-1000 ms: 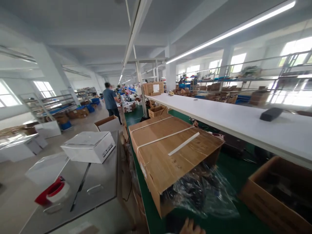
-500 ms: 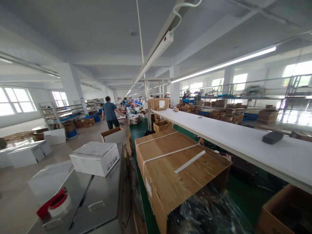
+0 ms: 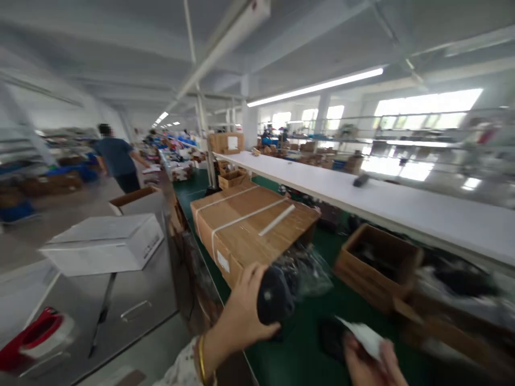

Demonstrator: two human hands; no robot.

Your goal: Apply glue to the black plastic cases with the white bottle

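Observation:
My left hand [image 3: 241, 316] is raised at the bottom centre, its fingers wrapped round a black rounded object [image 3: 276, 295]. My right hand [image 3: 372, 362] sits at the bottom edge and pinches a white cloth or paper [image 3: 362, 338], next to a dark flat item [image 3: 332, 340] on the green table [image 3: 298, 354]. Just beyond my left hand lies a large cardboard box [image 3: 249, 225] on its side, with clear plastic wrap [image 3: 308, 268] spilling from its open end.
An open brown box [image 3: 378, 262] stands to the right on the green table. A long white shelf [image 3: 362, 195] runs above it. Left, a steel bench [image 3: 120, 311] carries a white carton [image 3: 102, 249] and a red tape dispenser [image 3: 36, 335]. A person [image 3: 118, 158] walks away.
Both my hands have come up into view, the left gripping the black object, the right with the white piece. The view swung right and down, blurring the room.

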